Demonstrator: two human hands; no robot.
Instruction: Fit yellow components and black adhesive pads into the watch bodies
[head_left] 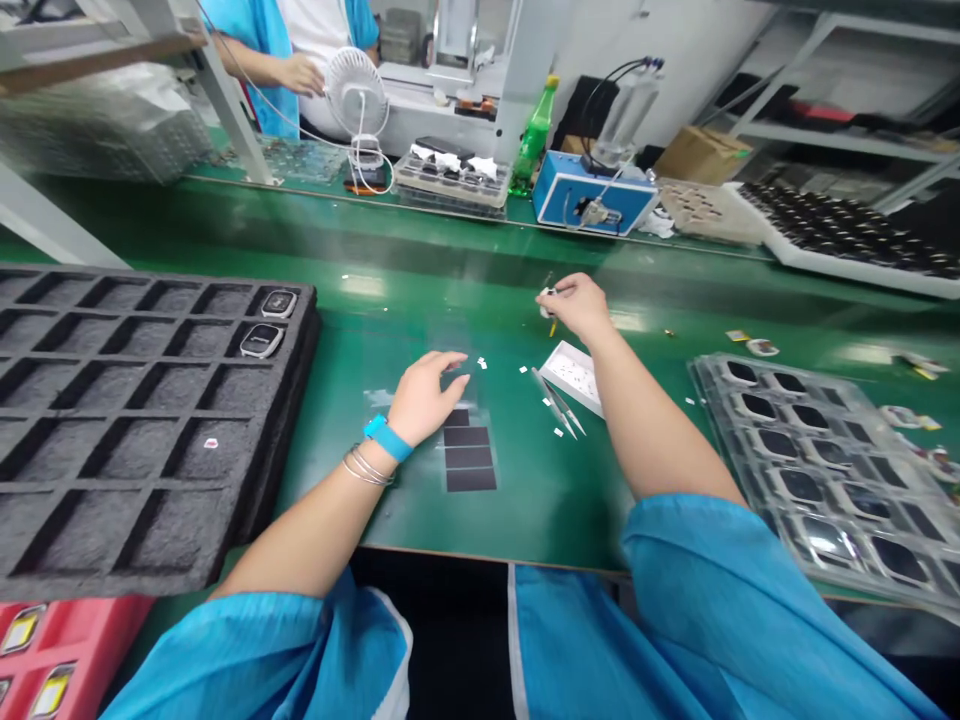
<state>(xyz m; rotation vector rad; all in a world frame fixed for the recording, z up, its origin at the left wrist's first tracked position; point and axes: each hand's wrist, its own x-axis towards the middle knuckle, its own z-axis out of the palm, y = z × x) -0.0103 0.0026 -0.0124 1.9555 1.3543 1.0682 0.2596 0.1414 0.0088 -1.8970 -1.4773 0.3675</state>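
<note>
Green workbench (540,520): left hand (427,398) and right hand (581,308) near a white card (571,378).
Right hand just above the card, fingers closed in a pinch on a small pale item (548,307), too small to identify. Left hand left of the card, half open, palm down, holding nothing, over black strips (469,450). Steel tweezers (559,403) against the card's lower edge, small white pieces (481,362) scattered just left of it. Black foam tray (150,420) with two watch-like devices (279,304) well left of the card; clear plastic tray (817,470) to its right.
</note>
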